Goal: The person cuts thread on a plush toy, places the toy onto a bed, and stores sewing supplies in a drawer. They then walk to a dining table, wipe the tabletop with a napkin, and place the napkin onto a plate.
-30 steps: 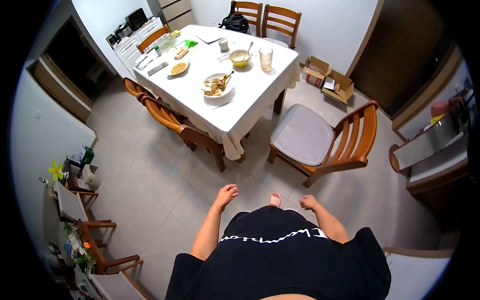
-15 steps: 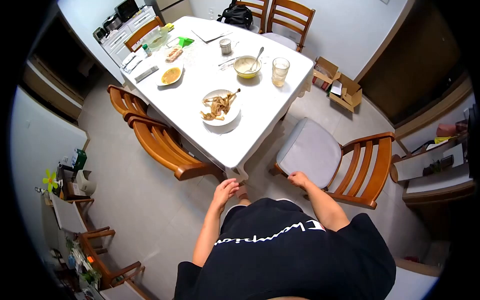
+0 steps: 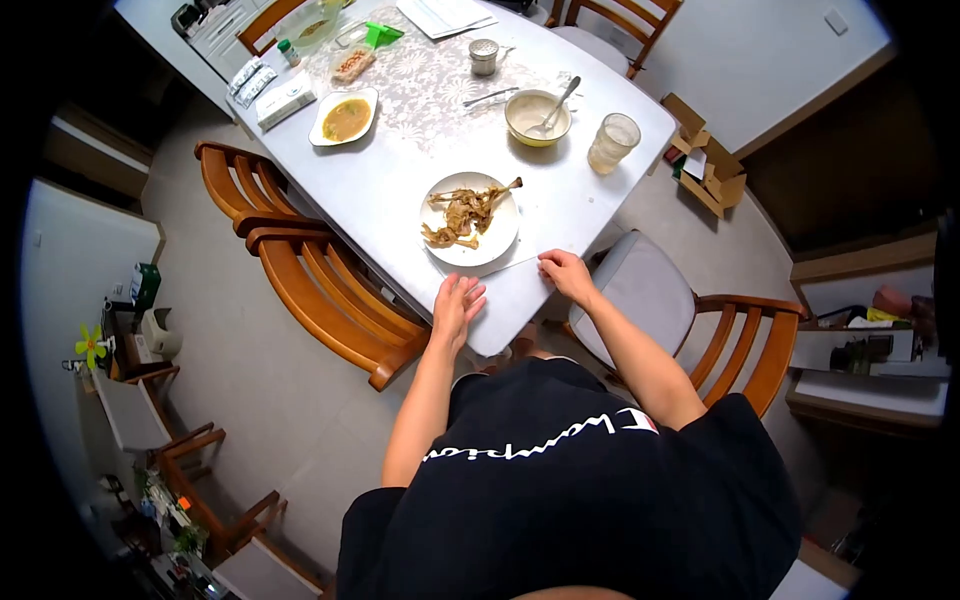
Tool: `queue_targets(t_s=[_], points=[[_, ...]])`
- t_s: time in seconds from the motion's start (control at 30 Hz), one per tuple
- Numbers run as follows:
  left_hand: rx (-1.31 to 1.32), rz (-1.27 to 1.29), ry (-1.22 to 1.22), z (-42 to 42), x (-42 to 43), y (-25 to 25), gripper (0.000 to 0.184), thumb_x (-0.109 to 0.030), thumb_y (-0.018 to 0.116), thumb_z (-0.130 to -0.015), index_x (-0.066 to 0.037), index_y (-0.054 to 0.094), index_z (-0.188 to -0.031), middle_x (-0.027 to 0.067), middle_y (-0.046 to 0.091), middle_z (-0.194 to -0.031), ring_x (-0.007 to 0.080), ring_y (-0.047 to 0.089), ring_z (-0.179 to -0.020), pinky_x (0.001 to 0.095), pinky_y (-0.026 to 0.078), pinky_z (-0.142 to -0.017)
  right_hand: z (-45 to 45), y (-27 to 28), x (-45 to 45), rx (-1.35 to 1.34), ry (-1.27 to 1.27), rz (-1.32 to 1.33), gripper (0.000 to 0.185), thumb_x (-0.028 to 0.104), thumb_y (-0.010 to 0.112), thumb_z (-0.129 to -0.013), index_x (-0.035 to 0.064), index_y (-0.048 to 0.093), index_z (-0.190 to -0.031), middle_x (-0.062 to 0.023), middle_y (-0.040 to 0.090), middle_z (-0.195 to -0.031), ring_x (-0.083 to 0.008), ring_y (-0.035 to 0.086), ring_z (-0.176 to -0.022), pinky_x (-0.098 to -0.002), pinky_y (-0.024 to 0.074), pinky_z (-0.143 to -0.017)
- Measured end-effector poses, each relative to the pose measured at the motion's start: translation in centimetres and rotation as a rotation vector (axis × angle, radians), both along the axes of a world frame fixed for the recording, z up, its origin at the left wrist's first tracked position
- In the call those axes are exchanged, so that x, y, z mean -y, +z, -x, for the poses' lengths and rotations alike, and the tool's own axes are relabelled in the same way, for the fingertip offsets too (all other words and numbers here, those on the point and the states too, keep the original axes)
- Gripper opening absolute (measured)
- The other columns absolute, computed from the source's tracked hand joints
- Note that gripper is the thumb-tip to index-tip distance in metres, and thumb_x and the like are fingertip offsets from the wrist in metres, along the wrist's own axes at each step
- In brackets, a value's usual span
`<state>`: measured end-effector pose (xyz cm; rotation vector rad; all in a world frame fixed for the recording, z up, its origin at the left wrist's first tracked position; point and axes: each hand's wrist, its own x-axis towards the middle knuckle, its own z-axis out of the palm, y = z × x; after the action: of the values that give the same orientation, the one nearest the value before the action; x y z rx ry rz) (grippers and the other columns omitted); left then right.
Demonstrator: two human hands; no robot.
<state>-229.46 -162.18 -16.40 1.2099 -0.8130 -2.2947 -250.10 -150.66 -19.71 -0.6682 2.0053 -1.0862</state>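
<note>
My left hand (image 3: 459,307) is over the near corner of the table (image 3: 505,325), just below a white plate (image 3: 455,245). Its fingers are extended, slightly apart, and hold nothing. On the plate lies a bony piece of cooked poultry (image 3: 465,212). My right hand (image 3: 567,275) is at the table's right edge, fingers curled in, with nothing visible in them. A thin line on the tabletop runs from beneath the plate toward this hand. Further back stand a yellow bowl (image 3: 527,132) with a spoon (image 3: 562,103) in it and a drinking glass (image 3: 613,145).
A dish of soup (image 3: 347,118), a box (image 3: 286,101), a metal shaker (image 3: 483,57) and papers (image 3: 445,16) are on the table. Wooden chairs (image 3: 330,305) flank its left side. A grey-seated chair (image 3: 640,295) stands right. Open cardboard boxes (image 3: 715,180) sit on the floor.
Both hands have risen and moved forward, from beside the table corner and chair to the table's near end. The view has come closer to the table, so the plate appears nearer.
</note>
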Motion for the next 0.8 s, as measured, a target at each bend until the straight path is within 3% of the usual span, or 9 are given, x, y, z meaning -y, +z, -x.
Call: queue_targets(t_s=[0.23, 0.33, 0.47, 0.53, 0.8], points=[[-0.017, -0.028, 0.049, 2.7, 1.9, -1.7, 0.031, -0.019, 0.042, -0.093, -0.008, 0.034, -0.121, 0.0133, 0.047, -0.117, 0.0255, 0.053, -0.102, 0.0391, 0.046, -0.088, 1.4, 0.2, 2.3, 0.044, 0.084, -0.012, 0.031, 0.023, 0.051, -0.080, 0.0018, 0.061, -0.100, -0.0079, 0.064, -0.076, -0.0157, 0.060, -0.069, -0.0274, 0.0465, -0.068], [0.021, 0.011, 0.105, 3.7, 1.8, -2.1, 0.029, -0.016, 0.039, -0.092, -0.008, 0.034, -0.120, 0.0123, 0.050, -0.113, 0.0233, 0.056, -0.097, 0.0371, 0.049, -0.083, 2.7, 0.6, 2.5, -0.010, 0.130, 0.013, 0.024, 0.017, 0.053, -0.083, -0.0007, 0.060, -0.098, -0.0032, 0.061, -0.076, -0.0091, 0.055, -0.066, -0.0225, 0.0453, -0.060], [0.051, 0.058, 0.130, 4.0, 1.8, -1.7, 0.029, -0.013, 0.040, -0.090, -0.005, 0.034, -0.117, 0.0121, 0.050, -0.111, 0.0234, 0.057, -0.093, 0.0351, 0.050, -0.078, 5.0, -1.1, 3.0, -0.099, 0.164, 0.013, 0.024, 0.017, 0.052, -0.083, 0.0002, 0.060, -0.099, -0.0046, 0.063, -0.077, -0.0099, 0.058, -0.067, -0.0228, 0.0466, -0.063], [0.083, 0.044, 0.156, 4.2, 2.1, -1.5, 0.031, -0.012, 0.038, -0.088, -0.004, 0.034, -0.118, 0.0123, 0.052, -0.109, 0.0215, 0.059, -0.088, 0.0322, 0.052, -0.072, 6.4, -1.0, 4.0, -0.077, 0.117, -0.010, 0.029, 0.023, 0.050, -0.080, 0.0043, 0.062, -0.099, -0.0102, 0.065, -0.080, -0.0205, 0.062, -0.076, -0.0295, 0.0466, -0.072], [0.154, 0.130, 0.168, 1.2, 1.1, 1.5, 0.032, -0.011, 0.038, -0.088, -0.003, 0.036, -0.119, 0.0114, 0.056, -0.105, 0.0190, 0.061, -0.086, 0.0295, 0.054, -0.070, 8.1, 2.0, 8.0, -0.312, 0.299, 0.031, 0.026, 0.019, 0.050, -0.081, 0.0042, 0.062, -0.098, -0.0122, 0.063, -0.081, -0.0277, 0.060, -0.074, -0.0344, 0.0465, -0.070]])
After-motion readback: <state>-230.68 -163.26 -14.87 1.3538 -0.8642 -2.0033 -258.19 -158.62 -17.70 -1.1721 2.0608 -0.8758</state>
